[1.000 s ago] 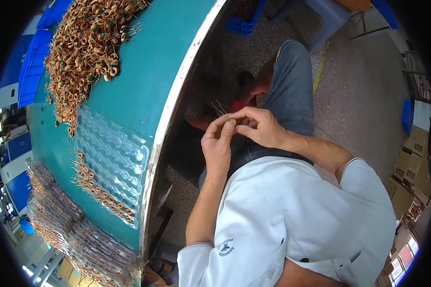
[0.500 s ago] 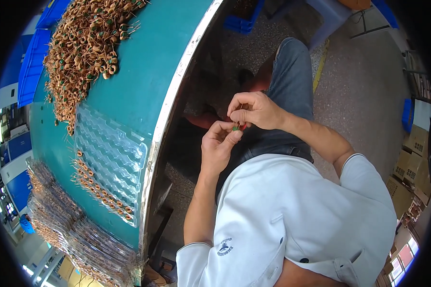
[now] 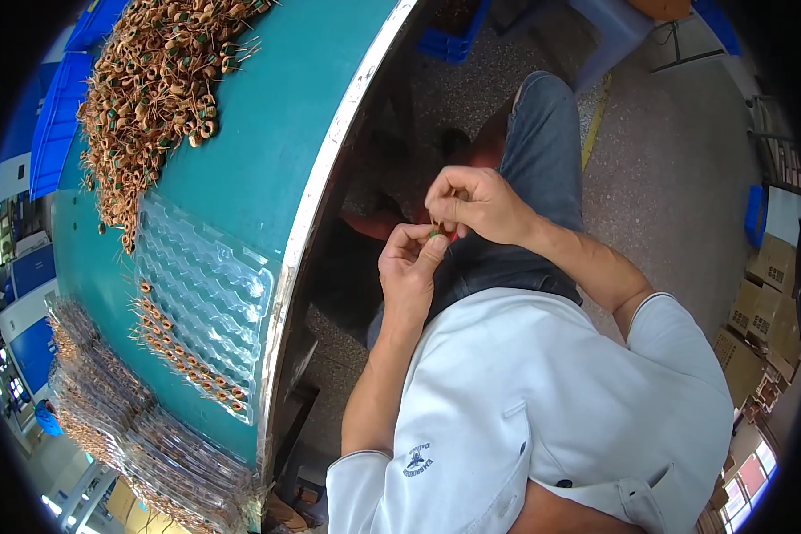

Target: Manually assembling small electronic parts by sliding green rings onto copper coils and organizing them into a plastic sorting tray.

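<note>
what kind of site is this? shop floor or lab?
Most likely an electronics assembly shop floor. A heap of copper wire coils lies on a green workbench, beside a clear blister tray partly filled with coils, with stacked filled trays and blue bins nearby.

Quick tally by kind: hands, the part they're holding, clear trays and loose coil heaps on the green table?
Hands: 2, left hand and right hand
Small green-and-copper coil part pinched between them: 1
Open clear plastic blister tray, partly filled: 1
Stack of filled clear trays: 1; trays in it too many to count
Loose heap of copper coils: 1
Total: 6
</note>
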The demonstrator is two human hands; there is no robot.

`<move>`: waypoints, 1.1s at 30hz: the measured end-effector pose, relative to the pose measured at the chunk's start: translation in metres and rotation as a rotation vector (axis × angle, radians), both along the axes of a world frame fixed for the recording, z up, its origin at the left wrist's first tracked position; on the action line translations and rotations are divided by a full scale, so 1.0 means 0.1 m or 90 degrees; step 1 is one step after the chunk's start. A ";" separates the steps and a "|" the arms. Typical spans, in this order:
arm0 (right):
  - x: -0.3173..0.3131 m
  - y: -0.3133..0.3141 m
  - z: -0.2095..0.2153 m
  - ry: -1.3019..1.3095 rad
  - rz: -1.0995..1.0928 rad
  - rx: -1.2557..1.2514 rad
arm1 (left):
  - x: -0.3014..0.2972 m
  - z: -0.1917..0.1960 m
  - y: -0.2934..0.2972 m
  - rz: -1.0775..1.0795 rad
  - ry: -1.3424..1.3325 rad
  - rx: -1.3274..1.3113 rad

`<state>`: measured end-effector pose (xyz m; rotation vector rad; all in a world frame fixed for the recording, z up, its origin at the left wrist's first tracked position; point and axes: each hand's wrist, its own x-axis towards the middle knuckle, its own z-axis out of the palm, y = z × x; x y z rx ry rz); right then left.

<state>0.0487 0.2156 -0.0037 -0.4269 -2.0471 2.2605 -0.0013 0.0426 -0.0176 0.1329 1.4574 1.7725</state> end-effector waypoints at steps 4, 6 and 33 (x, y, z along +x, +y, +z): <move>-0.06 0.08 0.05 -0.012 -0.118 0.093 | 0.00 -0.06 -0.03 0.052 -0.047 -0.028; -0.03 0.09 0.12 -0.082 -0.051 0.034 | -0.03 -0.07 -0.04 0.086 -0.040 -0.028; -0.27 -0.12 0.35 -0.051 0.037 -0.076 | -0.29 0.37 -0.10 0.040 -0.076 0.041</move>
